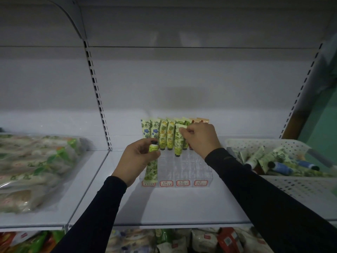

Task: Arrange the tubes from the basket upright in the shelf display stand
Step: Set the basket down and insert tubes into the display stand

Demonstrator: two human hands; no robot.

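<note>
Display stand [184,170] sits mid-shelf, front rows free. Right grip [199,138] pinches a green-leaf tube [178,141]; left grip [140,156] clasps another tube [152,168]. Basket [295,187] at shelf's right edge.

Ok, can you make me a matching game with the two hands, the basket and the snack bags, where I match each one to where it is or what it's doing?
Things:
1. left hand
2. right hand
3. basket
4. snack bags

Places or states:
A. on the shelf at the far right, with tubes lying loose in it
B. holds a green tube with its black cap pointing up
C. lie on the shelf at the far left
D. pinches the top of a tube that stands in the stand

Pairs: 1-B, 2-D, 3-A, 4-C
</note>
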